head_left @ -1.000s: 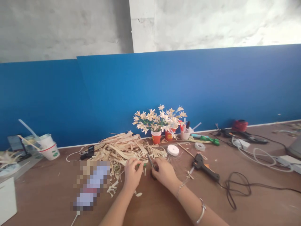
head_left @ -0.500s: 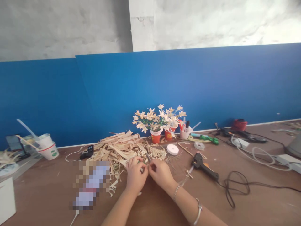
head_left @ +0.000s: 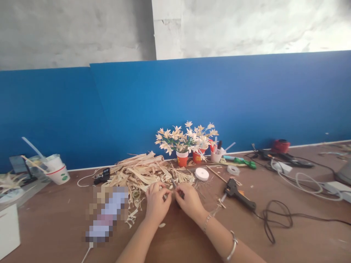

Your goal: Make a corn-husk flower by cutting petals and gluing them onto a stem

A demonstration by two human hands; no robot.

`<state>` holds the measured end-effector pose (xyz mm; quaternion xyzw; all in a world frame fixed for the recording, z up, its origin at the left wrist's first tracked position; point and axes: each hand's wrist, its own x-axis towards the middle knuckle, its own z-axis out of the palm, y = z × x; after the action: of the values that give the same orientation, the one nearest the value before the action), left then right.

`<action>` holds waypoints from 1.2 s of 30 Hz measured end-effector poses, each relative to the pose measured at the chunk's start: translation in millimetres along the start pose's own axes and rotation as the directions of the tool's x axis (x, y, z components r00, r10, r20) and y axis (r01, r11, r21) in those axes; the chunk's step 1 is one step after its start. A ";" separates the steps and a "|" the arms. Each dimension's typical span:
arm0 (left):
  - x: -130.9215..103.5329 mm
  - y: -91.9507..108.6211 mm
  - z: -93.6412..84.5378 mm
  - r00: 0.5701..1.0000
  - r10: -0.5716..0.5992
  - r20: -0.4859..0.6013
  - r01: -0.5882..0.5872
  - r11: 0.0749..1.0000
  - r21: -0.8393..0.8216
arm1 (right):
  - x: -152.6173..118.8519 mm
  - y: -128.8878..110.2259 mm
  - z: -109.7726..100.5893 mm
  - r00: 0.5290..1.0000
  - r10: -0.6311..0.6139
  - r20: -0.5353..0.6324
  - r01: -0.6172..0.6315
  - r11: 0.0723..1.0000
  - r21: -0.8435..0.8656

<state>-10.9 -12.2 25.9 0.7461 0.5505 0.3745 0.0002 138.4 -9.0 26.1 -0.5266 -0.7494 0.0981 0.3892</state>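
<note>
My left hand (head_left: 158, 203) is closed in a pinch above the brown table, thumb against fingertips. What it pinches is hidden by the fingers. Beside it, a small gap away, my right hand (head_left: 189, 200) is curled round a slim grey tool (head_left: 173, 183); only its narrow tip shows, so its kind is unclear. Just beyond both hands spreads a pile of dry husk strips (head_left: 142, 168). A small pale husk piece (head_left: 162, 225) lies by my left wrist. Behind the pile, husk flowers (head_left: 175, 138) stand in a red paper cup (head_left: 182, 159).
At the right lie a black glue gun (head_left: 239, 193) with a looped cord, a white tape roll (head_left: 202, 174) and a clear tape roll (head_left: 233, 170). A blurred-out phone-like object (head_left: 106, 217) is at the left. Paper cups (head_left: 59, 174) stand farther left. A blue partition (head_left: 219, 98) closes the back.
My hands have drawn slightly apart, leaving a small gap between the fingertips. The pale piece by my left wrist shows more fully. The view has shifted slightly.
</note>
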 end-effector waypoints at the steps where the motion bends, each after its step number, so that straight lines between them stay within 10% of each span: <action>1: 0.5 -1.1 -0.9 1.000 -0.022 -0.009 0.022 0.999 0.026 | 0.2 0.9 0.0 1.000 0.011 -0.015 -0.011 1.000 -0.022; 23: 0.1 -25.7 0.8 0.955 -0.095 0.282 0.042 0.981 0.188 | -4.6 3.8 5.6 0.978 0.038 0.204 0.012 0.971 -0.238; 36: 0.7 -12.9 -2.9 0.980 0.120 0.160 -0.113 0.992 -0.056 | -3.5 7.0 9.3 0.995 -0.080 0.064 0.072 0.990 0.122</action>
<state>-23.1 -7.8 23.0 0.8051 0.4951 0.3241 0.0409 137.5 -6.6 14.2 -0.4697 -0.7747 0.1459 0.3974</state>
